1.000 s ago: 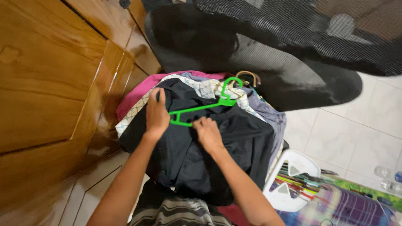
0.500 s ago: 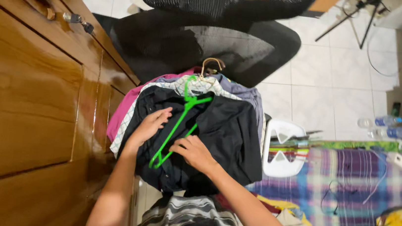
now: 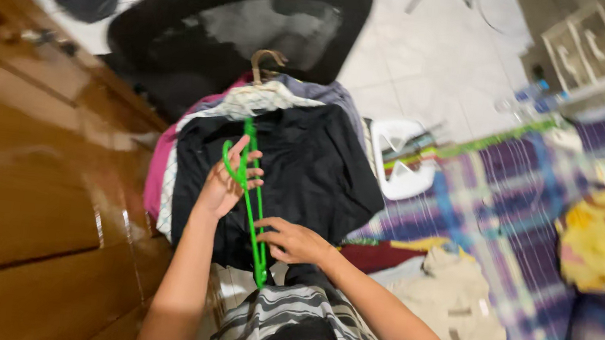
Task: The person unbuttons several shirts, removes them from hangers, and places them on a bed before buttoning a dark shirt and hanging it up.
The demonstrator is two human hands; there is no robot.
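A green plastic hanger point(image 3: 254, 210) lies lengthwise over a dark shirt point(image 3: 295, 169) that tops a pile of clothes. My left hand point(image 3: 224, 184) grips the hanger near its hook end, fingers wrapped around it. Lower down, my right hand point(image 3: 295, 241) pinches the same hanger near the dark shirt's edge. Under the dark shirt sit a pale checked shirt point(image 3: 250, 101), a pink garment point(image 3: 159, 170) and a grey-purple one point(image 3: 325, 92). A brown hanger hook point(image 3: 265, 60) pokes out of the pile's far end.
A wooden wardrobe point(image 3: 24, 178) fills the left side. A black mesh office chair point(image 3: 236, 20) stands beyond the pile. A white plastic stool point(image 3: 397, 161) holding coloured hangers, a beige garment point(image 3: 457, 306) and a plaid blanket point(image 3: 508, 207) lie to the right.
The hanger has come out of the dark shirt's neck and swung toward me. My left hand went from resting on the shirt to gripping the hanger. The camera swung left.
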